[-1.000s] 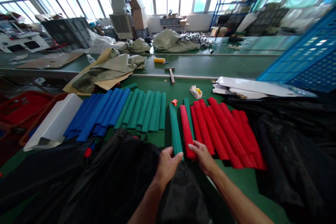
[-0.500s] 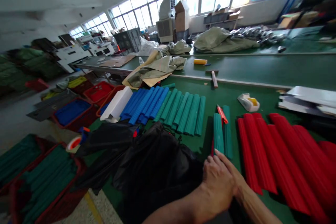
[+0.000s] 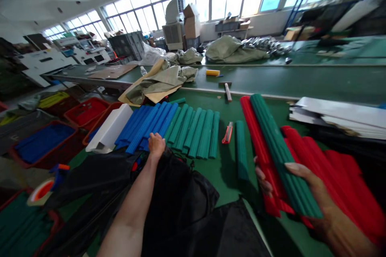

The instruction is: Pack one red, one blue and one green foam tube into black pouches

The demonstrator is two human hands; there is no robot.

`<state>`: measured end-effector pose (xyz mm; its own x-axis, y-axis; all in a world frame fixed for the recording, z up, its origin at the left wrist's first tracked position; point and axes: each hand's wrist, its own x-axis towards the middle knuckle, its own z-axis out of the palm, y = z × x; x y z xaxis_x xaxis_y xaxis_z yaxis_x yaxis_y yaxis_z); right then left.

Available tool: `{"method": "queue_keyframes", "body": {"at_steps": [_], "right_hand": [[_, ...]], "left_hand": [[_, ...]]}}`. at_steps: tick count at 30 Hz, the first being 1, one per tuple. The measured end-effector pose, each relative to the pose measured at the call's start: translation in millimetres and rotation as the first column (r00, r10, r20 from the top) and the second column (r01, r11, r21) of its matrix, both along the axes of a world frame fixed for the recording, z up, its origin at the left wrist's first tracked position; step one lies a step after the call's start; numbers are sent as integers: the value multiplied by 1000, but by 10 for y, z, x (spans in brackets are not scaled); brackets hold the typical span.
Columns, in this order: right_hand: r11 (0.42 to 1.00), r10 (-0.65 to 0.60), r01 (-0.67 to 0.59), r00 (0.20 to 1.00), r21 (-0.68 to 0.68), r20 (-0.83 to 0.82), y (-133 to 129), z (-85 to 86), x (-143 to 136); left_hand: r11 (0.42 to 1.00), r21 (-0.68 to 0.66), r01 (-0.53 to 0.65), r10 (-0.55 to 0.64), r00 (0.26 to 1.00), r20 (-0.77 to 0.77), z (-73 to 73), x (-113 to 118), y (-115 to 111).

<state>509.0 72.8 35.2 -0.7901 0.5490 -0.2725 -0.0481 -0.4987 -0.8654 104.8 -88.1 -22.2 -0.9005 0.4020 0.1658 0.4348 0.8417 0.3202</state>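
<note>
My right hand (image 3: 301, 180) is closed around a long ribbed green bundle (image 3: 274, 144) and a ribbed red bundle (image 3: 259, 140), held side by side and tilted above the table. Its thumb lies over the green one, and fingertips show beside the red one. My left hand (image 3: 157, 144) reaches across to the near ends of the ribbed blue bundles (image 3: 147, 126), with curled fingers on one blue bundle. Right of these lies a row of green bundles (image 3: 194, 132). A single green bundle (image 3: 241, 148) and a red-handled utility knife (image 3: 228, 133) lie between the row and my right hand.
Black fabric bags (image 3: 181, 192) cover the near table edge. More red bundles (image 3: 328, 168) lie at right, below white boards (image 3: 340, 112). A white box (image 3: 110, 128) and a tape dispenser (image 3: 45, 188) are at left. Behind are a scraper-like tool (image 3: 227, 91) and crumpled sacking (image 3: 163, 82).
My hands, together at a green bundle before, are now far apart. The right has lifted green and red bundles together; the left has moved to the blue ones. The view has shifted right.
</note>
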Motion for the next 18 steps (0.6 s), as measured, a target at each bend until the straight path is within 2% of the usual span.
{"method": "queue_keyframes", "body": {"at_steps": [1, 2, 4, 6, 8, 9, 11, 13, 15, 16, 17, 18], "right_hand": [[992, 44, -47, 999, -116, -28, -94, -136, 109], [981, 87, -88, 996, -171, -13, -193, -296, 224], [963, 200, -181, 977, -201, 77, -388, -627, 447], [951, 260, -231, 957, -207, 127, -561, -898, 621], [946, 273, -242, 953, -214, 128, -713, -1071, 726], [943, 269, -237, 956, -234, 117, -786, -1126, 753], [930, 253, -216, 963, -299, 91, -934, -1202, 765], [906, 228, -184, 971, -381, 75, -1086, -1258, 733], [879, 186, -130, 980, -459, 78, -1229, -1304, 675], [862, 165, -103, 983, -496, 82, -1293, -1321, 644], [841, 141, -74, 986, -535, 84, -1348, -1333, 615], [820, 120, -53, 989, -571, 81, -1393, -1341, 592]], "left_hand": [[1000, 13, 6, -6, 999, 33, 2, -37, 7], [1000, 28, 14, -16, 997, 70, 28, -79, 15], [997, 69, 38, -48, 986, 158, 141, -158, 26], [989, 132, 60, -93, 963, 254, 302, -169, 5], [975, 210, 77, -145, 931, 334, 457, -29, -72], [959, 272, 79, -184, 904, 385, 516, 115, -134], [900, 433, 54, -295, 806, 513, 571, 558, -294], [826, 564, -21, -417, 651, 635, 522, 1165, -474], [802, 595, -49, -473, 557, 683, 364, 1852, -640], [820, 572, -18, -488, 500, 716, 248, 2194, -711], [845, 533, 51, -487, 485, 726, 114, 2518, -773], [844, 510, 166, -511, 535, 673, -32, 2817, -825]]}}
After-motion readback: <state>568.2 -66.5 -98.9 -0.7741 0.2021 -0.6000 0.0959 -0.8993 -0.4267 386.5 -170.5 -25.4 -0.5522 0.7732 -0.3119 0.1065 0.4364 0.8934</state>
